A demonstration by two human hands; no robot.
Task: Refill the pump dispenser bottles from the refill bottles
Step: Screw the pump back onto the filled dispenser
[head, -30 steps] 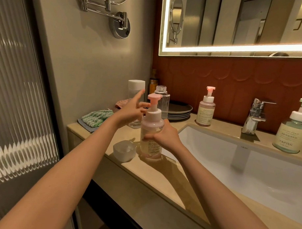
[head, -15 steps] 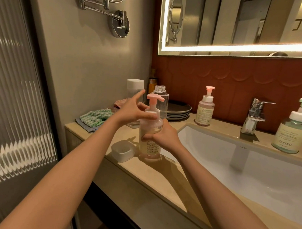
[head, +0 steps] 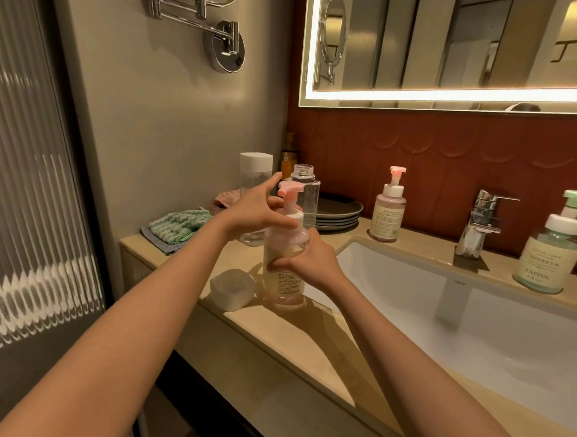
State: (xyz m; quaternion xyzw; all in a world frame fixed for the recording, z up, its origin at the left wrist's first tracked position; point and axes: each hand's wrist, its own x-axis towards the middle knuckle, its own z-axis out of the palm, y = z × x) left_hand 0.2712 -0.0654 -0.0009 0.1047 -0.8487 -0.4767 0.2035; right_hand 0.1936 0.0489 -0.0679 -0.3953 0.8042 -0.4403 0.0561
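**Head view**

1. Clear plastic pump dispenser bottle with a pink pump head (head: 284,283): centre of frame, upright on the beige stone table (head: 276,335), at the left lip of the white sink basin (head: 473,323). Pale yellowish liquid shows in the body; the exact level is hard to read.
2. Left hand (head: 258,210): grip clamped round the white collar under the pump head, index finger pointing straight out.
3. Right hand (head: 307,260): grip clamped round the bottle's body, steadying it against the table.
4. Square white cap (head: 232,290): loose on the table, just left of the held bottle's base.
5. Clear uncapped refill bottle (head: 309,193): just behind the held bottle, mouth open.
6. Clear bottle with a white cap (head: 255,165): left of item 5, partly hidden by the left hand.
7. Second pink-pump bottle (head: 388,208): centre right, near the basin's back left corner, untouched.
8. Green-pump bottle (head: 551,250): far right edge, untouched.
9. Sundries: stack of dark plates (head: 339,212), green striped cloth (head: 179,224), chrome tap (head: 483,222).

**Step in hand (judged):** the pump collar is being turned. Whether it is coming off or going on cannot be told.

**Next move calls for:** a firm right-hand hold while the collar turns. If the pump comes out, lift its tube straight up and clear. If it is being seated, move on to item 7 or 8.
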